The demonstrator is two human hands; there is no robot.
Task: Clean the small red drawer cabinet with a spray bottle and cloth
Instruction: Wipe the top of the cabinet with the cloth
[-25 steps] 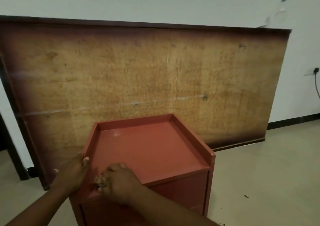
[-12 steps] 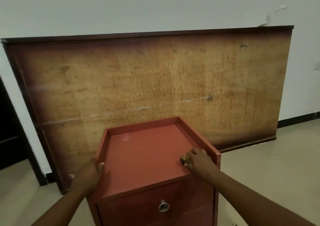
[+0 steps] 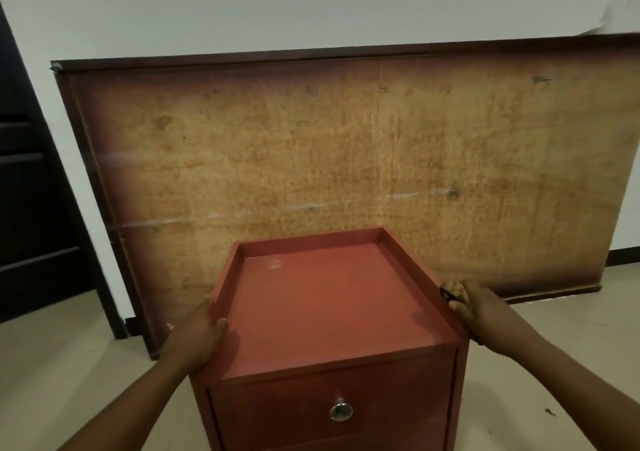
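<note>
The cabinet (image 3: 332, 312) stands on the floor (image 3: 69, 364) before a leaning board (image 3: 346, 156). Pushing the cloth (image 3: 453, 289) hard along its right rim could skid or tip it, should the left hand (image 3: 197, 333) lose its brace. That hand clasps the left rim, thumb over the top, fingers hidden outside; the right hand (image 3: 485, 315) curls round the wadded cloth against the rim.

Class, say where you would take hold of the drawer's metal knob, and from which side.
Pinch the round knob head from the front: it juts straight out of the drawer front of the red cabinet, bare panel all round it.
</note>
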